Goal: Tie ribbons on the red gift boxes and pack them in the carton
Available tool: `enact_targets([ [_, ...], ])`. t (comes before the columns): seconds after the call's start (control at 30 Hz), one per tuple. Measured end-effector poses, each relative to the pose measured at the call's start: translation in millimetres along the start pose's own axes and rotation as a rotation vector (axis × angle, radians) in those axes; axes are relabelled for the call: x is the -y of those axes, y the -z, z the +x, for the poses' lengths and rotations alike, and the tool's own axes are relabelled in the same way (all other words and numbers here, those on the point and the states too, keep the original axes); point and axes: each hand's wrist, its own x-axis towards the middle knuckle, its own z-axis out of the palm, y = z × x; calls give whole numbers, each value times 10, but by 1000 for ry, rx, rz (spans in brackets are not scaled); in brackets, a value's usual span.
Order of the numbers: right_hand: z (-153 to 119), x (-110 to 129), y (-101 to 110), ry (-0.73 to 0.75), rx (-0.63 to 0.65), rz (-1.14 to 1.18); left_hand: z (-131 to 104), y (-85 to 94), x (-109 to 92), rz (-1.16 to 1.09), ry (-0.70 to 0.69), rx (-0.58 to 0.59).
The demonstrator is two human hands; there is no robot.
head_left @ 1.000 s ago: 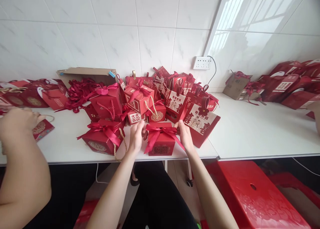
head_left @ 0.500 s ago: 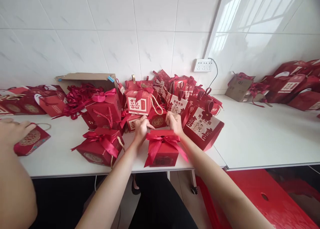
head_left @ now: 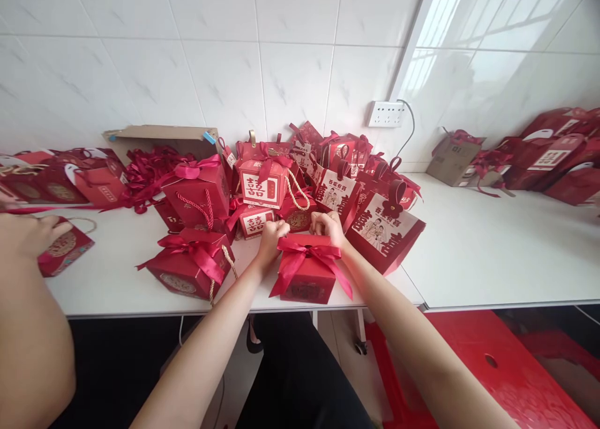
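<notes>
A red gift box (head_left: 308, 272) with a satin ribbon bow (head_left: 309, 254) on top stands near the table's front edge, between my forearms. Just behind its left rear corner is my left hand (head_left: 272, 238), fingers curled closed. My right hand (head_left: 328, 227) is closed at the right rear corner, its knuckles facing the left one. What the fingers pinch lies hidden behind the box and the hands. Left of my left arm sits another bowed red box (head_left: 190, 266) with a twisted gold cord handle. Beyond my hands stands a box with a white printed label (head_left: 260, 190).
A co-worker's hand (head_left: 32, 232) holds a red box (head_left: 68, 247) at the far left. Along the wall are a cardboard box (head_left: 162, 132) of ribbons, more red gift boxes and a power strip (head_left: 385, 114). A red stool (head_left: 506, 354) stands below the table at right.
My left hand has drawn slightly nearer the box and its fingers have curled in. My right hand stays closed behind the box. The whole view has shifted a little upward.
</notes>
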Motion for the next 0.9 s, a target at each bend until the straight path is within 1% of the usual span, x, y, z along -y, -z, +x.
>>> enact_targets([
  [0.07,-33,90,44,6,-3,2,-19,-3,-34,0,3,7],
  [0.13,-135,171,77,13,-24,36,-31,-12,-68,-3,10,24],
  [0.2,-322,210,79,3,-94,73,-21,-15,-93,-9,18,33],
  [0.27,-567,200,44,-9,-204,58,7,5,-102,-18,26,26],
  [0.33,-813,169,-11,-11,-308,-38,21,63,-104,-32,44,10],
  [0.4,-999,152,-57,-8,-388,-155,-18,152,-117,-52,70,1],
  [0.5,-1117,193,-71,-20,-468,-276,-184,276,-195,-72,94,29],
  [0.53,-1122,220,-62,-37,-473,-318,-251,297,-237,-67,94,45],
  [0.6,-1112,278,-45,-116,-439,-407,-364,299,-331,-39,88,68],
  [0.7,-1108,340,-51,-251,-310,-445,-456,229,-438,9,78,77],
  [0.73,-1119,349,-61,-265,-270,-421,-476,198,-456,13,77,74],
  [0.8,-1161,352,-83,-242,-227,-345,-534,136,-466,0,79,61],
  [0.9,-1261,327,-93,-200,-244,-207,-694,45,-444,-44,85,24],
])
